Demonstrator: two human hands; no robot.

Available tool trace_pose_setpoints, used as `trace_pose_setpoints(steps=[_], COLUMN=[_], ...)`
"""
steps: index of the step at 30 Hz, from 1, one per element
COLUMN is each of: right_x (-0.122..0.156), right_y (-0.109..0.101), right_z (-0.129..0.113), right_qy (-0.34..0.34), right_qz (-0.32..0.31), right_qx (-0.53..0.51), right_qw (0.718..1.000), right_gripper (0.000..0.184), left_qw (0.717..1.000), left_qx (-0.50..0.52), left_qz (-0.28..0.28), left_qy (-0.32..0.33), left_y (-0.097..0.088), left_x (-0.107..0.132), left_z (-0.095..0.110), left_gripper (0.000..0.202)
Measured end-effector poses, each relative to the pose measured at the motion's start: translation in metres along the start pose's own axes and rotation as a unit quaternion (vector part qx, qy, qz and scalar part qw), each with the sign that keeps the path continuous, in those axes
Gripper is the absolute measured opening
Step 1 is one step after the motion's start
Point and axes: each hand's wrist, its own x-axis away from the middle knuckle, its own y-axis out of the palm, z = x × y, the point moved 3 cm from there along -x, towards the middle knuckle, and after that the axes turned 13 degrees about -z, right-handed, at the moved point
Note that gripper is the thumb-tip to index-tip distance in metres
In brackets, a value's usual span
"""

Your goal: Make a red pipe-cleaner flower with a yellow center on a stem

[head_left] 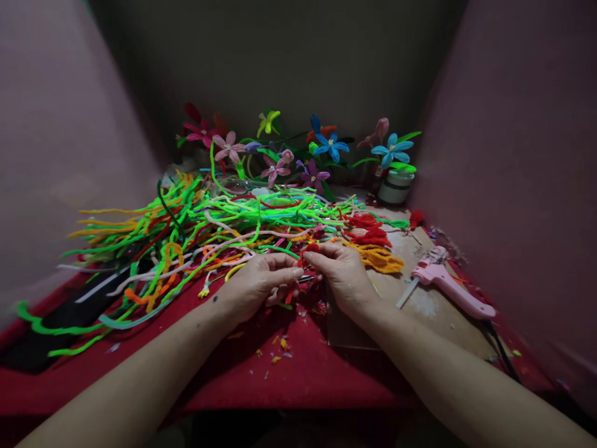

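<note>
In the head view, the red fuzzy piece (311, 248) is between the two hands, over the desk (345, 386), just nearer than the heap of pipe cleaners (261, 214). The right hand (342, 274) pinches it between thumb and forefinger; the left hand (261, 283) has its fingers drawn narrow beside a shiny slim object (306, 279), though exactly what they grip I cannot tell. Best to pinch lightly, sparing the fuzz, and keep the right forearm clear of the pink glue gun (450, 287).
</note>
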Motion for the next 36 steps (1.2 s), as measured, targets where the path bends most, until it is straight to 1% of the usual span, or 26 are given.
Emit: trace_pose_setpoints(steps=[3,5,7,9,11,12,14,16,18,20,23,25,27,30,33,35,36], right_x=[-0.001,-0.002,-0.002,-0.001,0.001,0.001,0.002,0.001,0.0,-0.002,-0.004,-0.005,-0.005,-0.005,-0.004,-0.003,-0.003], right_y=[0.0,-0.001,-0.002,-0.002,-0.001,-0.001,-0.001,0.0,0.0,-0.001,-0.004,-0.006,-0.007,-0.006,-0.001,0.001,0.002], right_z=[0.003,0.004,0.002,-0.002,-0.005,-0.006,-0.005,0.0,0.004,0.005,0.007,0.006,0.005,0.002,0.002,0.005,0.007], right_qy=[0.005,-0.01,-0.034,-0.062,-0.091,-0.097,-0.082,-0.037,-0.009,-0.01,-0.019,-0.021,-0.026,-0.022,-0.012,0.009,0.025], right_qz=[-0.014,-0.022,-0.021,-0.011,0.0,0.002,-0.002,-0.019,-0.031,-0.031,-0.011,0.003,0.017,0.021,-0.001,-0.015,-0.021], right_qx=[0.004,0.016,0.054,0.118,0.17,0.18,0.149,0.086,0.051,0.043,0.013,0.0,-0.005,-0.03,-0.049,-0.06,-0.067], right_qw=[1.0,1.0,0.998,0.991,0.981,0.979,0.985,0.995,0.998,0.999,1.0,1.0,0.999,0.999,0.999,0.998,0.997], right_gripper=[0.015,0.016,0.016,0.018,0.018,0.018,0.016,0.014,0.015,0.015,0.014,0.015,0.015,0.016,0.02,0.022,0.024], left_qw=[1.0,0.999,0.999,0.998,0.999,1.0,1.0,1.0,0.999,0.998,0.989,0.986,0.988,0.995,1.0,0.996,0.989], left_qx=[-0.005,-0.022,-0.04,-0.046,-0.032,-0.018,0.003,0.01,0.021,0.058,0.125,0.137,0.117,0.07,0.009,-0.06,-0.101], left_qz=[0.014,0.021,0.029,0.034,0.031,0.025,0.019,0.023,0.017,-0.017,-0.071,-0.088,-0.088,-0.062,-0.017,0.049,0.091], left_qy=[0.005,0.012,0.013,0.006,-0.003,-0.005,0.002,0.016,0.02,0.01,-0.012,-0.026,-0.039,-0.04,-0.008,0.036,0.063], left_y=[0.001,0.002,0.004,0.004,0.004,0.004,0.003,0.001,0.0,0.0,0.0,-0.001,-0.001,-0.001,0.001,0.001,0.0], left_x=[0.001,0.002,0.002,0.002,0.0,-0.001,-0.002,-0.002,-0.002,-0.002,-0.002,-0.003,-0.004,-0.003,0.0,0.003,0.005], left_z=[0.002,0.005,0.007,0.006,0.003,0.002,-0.001,-0.002,-0.003,-0.005,-0.008,-0.01,-0.011,-0.009,-0.003,0.003,0.006], left_gripper=[0.023,0.024,0.025,0.026,0.025,0.025,0.026,0.027,0.027,0.028,0.031,0.032,0.028,0.022,0.023,0.021,0.019])
